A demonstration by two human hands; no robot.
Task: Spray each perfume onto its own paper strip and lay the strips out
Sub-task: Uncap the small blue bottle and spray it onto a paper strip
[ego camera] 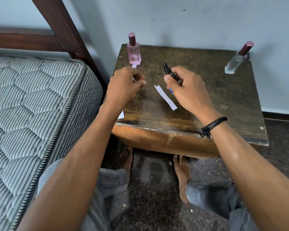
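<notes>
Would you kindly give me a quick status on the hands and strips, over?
Left hand pinches paper strip. Right hand grips dark spray bottle. Loose strip lies between them. Nothing blocking.

Probably a home bedroom: striped mattress (32, 100) on a wooden bedframe (60, 27) beside a worn bedside table (207, 100)

Single head-worn view: it looks forward and steeply down from above and behind both hands, with the left hand (125, 84) and right hand (185, 88) close in at mid-frame over a small table (173, 139) and the forearms running in from the bottom corners. Wide lens, edges bent. Beyond the hands a wall (190, 22) fills the top; left of the left hand a mattress (32, 105); below the hands the floor (153, 189) and bare feet (182, 177).
</notes>
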